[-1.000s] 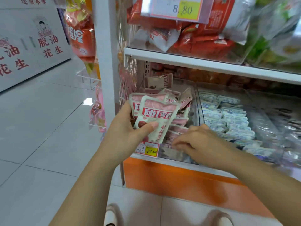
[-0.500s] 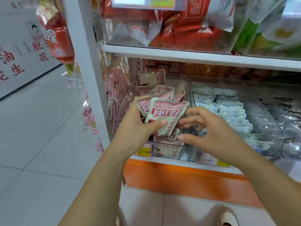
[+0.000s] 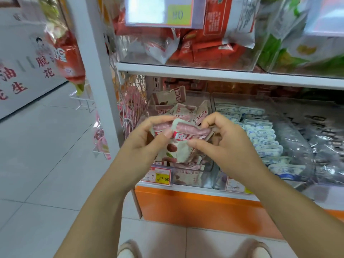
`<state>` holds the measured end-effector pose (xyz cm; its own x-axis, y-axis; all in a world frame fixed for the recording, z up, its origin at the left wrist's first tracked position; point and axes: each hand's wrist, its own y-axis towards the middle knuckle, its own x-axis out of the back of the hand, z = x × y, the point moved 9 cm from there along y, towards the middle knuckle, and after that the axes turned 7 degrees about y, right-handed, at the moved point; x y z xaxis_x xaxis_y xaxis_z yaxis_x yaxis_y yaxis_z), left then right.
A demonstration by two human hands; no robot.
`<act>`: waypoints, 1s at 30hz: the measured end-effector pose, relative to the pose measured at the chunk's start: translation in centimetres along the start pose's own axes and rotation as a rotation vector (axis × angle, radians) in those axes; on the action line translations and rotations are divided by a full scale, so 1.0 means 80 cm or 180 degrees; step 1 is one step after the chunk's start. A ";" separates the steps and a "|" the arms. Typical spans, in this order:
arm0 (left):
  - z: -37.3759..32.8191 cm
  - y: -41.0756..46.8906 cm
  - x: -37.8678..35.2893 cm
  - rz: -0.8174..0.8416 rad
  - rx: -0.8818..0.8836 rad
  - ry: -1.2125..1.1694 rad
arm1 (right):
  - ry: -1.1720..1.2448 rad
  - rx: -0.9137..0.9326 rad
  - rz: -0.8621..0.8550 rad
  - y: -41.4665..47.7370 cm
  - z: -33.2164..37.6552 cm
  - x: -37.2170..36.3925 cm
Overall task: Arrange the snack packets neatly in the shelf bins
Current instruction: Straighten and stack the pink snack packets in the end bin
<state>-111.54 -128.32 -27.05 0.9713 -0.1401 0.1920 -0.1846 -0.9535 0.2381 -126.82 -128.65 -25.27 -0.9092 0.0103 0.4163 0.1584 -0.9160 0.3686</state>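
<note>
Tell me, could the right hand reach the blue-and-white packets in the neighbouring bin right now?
Probably, but not freely: the right hand is busy pinching the pink packets with the left hand. The blue-and-white packets lie uncovered just beside it.

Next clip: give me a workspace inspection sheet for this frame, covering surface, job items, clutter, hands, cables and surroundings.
Surface: lower shelf carries clear bins side by side; price tag at its front edge.
Job's things: held pink packets are above the left bin, which holds more of the same, jumbled; blue-white packets lie in rows in the next bin.
Clutter: nothing seen.
Hands: left hand and right hand both grip the held pink packets near their top edge.
Cables: nothing seen.
Surroundings: upper shelf with red packs; hanging red bag at the shelf end; tiled floor.
</note>
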 end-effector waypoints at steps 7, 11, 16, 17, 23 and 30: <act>0.019 -0.019 0.056 -0.0390 0.0141 0.0352 | -0.0475 -0.0640 0.0420 -0.018 -0.022 0.010; 0.045 -0.016 0.057 -0.0331 0.0328 0.0426 | -0.0958 -0.0687 0.0482 -0.011 -0.033 0.007; 0.061 0.003 0.042 -0.0432 0.0241 0.0741 | -0.1296 -0.0511 0.0353 0.013 -0.029 0.000; 0.062 0.007 0.041 -0.0449 0.0218 0.0766 | -0.1379 -0.0505 0.0429 0.016 -0.031 -0.006; 0.066 0.019 0.033 -0.0387 0.0151 0.0794 | -0.2301 -0.0368 0.1102 0.013 -0.043 -0.040; 0.079 0.016 0.036 -0.0482 0.0164 0.1057 | -0.2924 0.0318 0.1317 0.002 -0.039 -0.061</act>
<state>-108.04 -131.67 -32.21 0.8840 0.0898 0.4588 -0.0264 -0.9702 0.2408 -123.56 -130.07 -29.87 -0.1341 0.0428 0.9900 0.4637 -0.8802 0.1009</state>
